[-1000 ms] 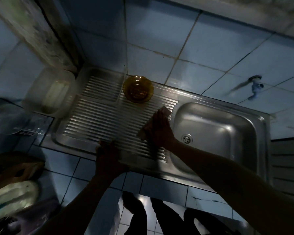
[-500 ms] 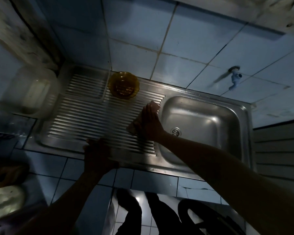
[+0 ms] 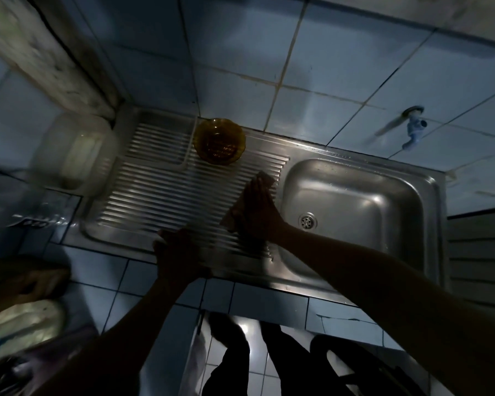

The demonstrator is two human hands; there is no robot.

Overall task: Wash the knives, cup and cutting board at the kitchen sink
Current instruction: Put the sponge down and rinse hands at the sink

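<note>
A clear cutting board (image 3: 166, 195) lies flat on the ribbed steel drainboard (image 3: 155, 138), hard to make out in the dim light. My left hand (image 3: 177, 252) grips its near edge at the front of the sink unit. With fingers stretched out, my right hand (image 3: 257, 212) presses a brownish sponge (image 3: 231, 220) flat onto the board's right end, beside the sink basin (image 3: 355, 201). No knives or cup are identifiable.
An amber glass bowl (image 3: 219, 141) sits at the back of the drainboard. A pale plastic container (image 3: 75, 155) stands to its left. A blue tap (image 3: 413, 131) juts from the tiled wall above the basin. Blurred items lie at the lower left.
My right hand and the sponge have slid slightly left on the board. My left hand keeps its hold. The view has shifted a little.
</note>
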